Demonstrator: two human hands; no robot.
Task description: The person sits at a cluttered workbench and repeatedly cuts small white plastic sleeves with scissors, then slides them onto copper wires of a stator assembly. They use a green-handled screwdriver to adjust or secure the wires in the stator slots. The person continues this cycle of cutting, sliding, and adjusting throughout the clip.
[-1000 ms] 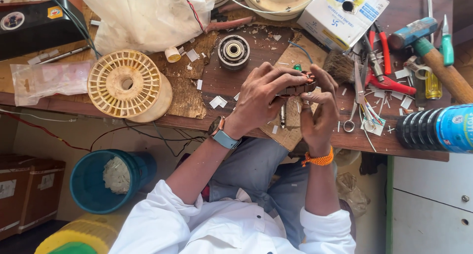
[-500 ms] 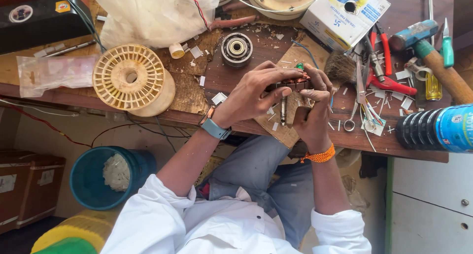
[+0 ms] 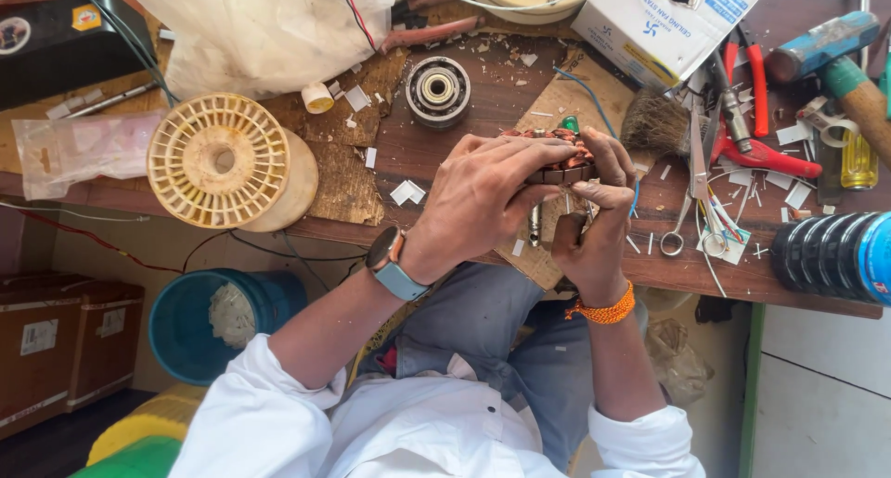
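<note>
Workbench: a dark brown wooden bench top (image 3: 464, 153), cluttered from edge to edge, carries everything at arm's reach.
Plastic sheet: a crumpled whitish bag (image 3: 269, 23) lies at the far edge, pushed back from the working spot.
Spool: a cream plastic wire reel (image 3: 223, 160) lies flat near the left front edge.
Box: a white and blue cardboard carton (image 3: 668, 19) sits toward the far right corner.
Tools: red-handled pliers (image 3: 756, 116) and a blue-headed hammer (image 3: 826, 42) lie at the right side, handy.
Left hand: the left hand (image 3: 487, 195), with a blue-strapped watch, wraps over the top of the part, steadying it.
Right hand: the right hand (image 3: 594, 218), with an orange thread band, closes on it from below.
Held part: a round copper-wound motor core with dark metal laminations (image 3: 561, 167) is clamped between both hands just above the front edge, middle.
Bearing: a round steel bearing (image 3: 438, 90) rests beyond the hands.
</note>
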